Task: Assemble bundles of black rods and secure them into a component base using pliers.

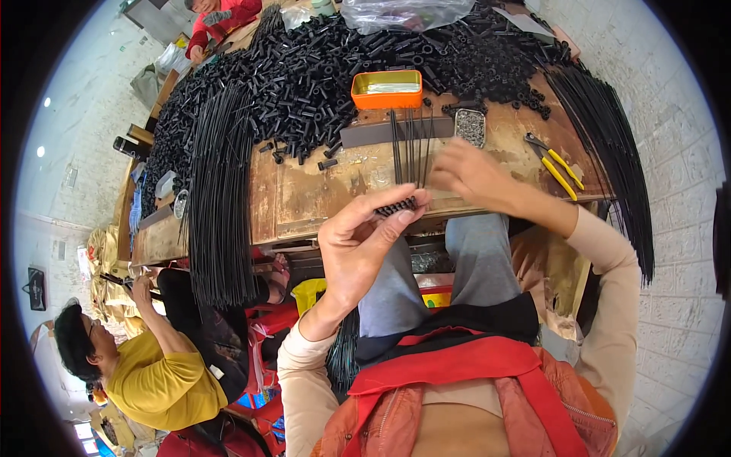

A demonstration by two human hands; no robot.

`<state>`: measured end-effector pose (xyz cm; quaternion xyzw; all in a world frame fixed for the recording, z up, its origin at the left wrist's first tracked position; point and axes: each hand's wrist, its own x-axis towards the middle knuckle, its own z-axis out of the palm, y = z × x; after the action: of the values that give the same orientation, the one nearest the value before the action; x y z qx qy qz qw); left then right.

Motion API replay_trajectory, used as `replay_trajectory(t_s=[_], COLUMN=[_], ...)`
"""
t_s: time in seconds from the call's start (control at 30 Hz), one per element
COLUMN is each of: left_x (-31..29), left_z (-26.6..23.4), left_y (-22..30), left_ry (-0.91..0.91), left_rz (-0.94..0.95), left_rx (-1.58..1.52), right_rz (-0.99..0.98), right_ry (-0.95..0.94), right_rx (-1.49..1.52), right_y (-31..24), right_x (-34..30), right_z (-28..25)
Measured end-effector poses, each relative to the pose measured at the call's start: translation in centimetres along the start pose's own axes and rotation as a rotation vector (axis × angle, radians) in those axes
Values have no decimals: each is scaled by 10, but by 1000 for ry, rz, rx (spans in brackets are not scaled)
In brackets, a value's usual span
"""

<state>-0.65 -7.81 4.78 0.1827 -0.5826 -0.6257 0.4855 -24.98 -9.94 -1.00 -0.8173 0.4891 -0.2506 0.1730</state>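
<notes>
Left hand (349, 251) pinching a row of black ridged pieces (396, 206); right hand (474, 179) close by, fingers curled, blurred.
We see the ridged row between left thumb and fingers; whether the right grips anything, we cannot tell. We'd keep that pinch firm, the row level, and work piece by piece. Just beyond both hands: thin black rods (411, 148); past the right, a tray of small metal bits (470, 128); farther right, yellow-handled pliers (557, 178).
</notes>
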Motion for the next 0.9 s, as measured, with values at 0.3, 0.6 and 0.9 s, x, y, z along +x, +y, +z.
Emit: replay_trajectory(t_s=[0.3,0.6,0.9], left_x=[6,11,11], left_z=[-4,-13,-7], left_y=[7,17,12], left_ry=[-244,-329,-108], left_rz=[-58,-107,-39], left_rx=[-54,0,14], right_rz=[-58,163,-17], right_ry=[205,-56,264], right_rx=[-392,-380,100], right_y=[87,124,28], right_x=[139,213,147], right_z=[-21,-8,-66])
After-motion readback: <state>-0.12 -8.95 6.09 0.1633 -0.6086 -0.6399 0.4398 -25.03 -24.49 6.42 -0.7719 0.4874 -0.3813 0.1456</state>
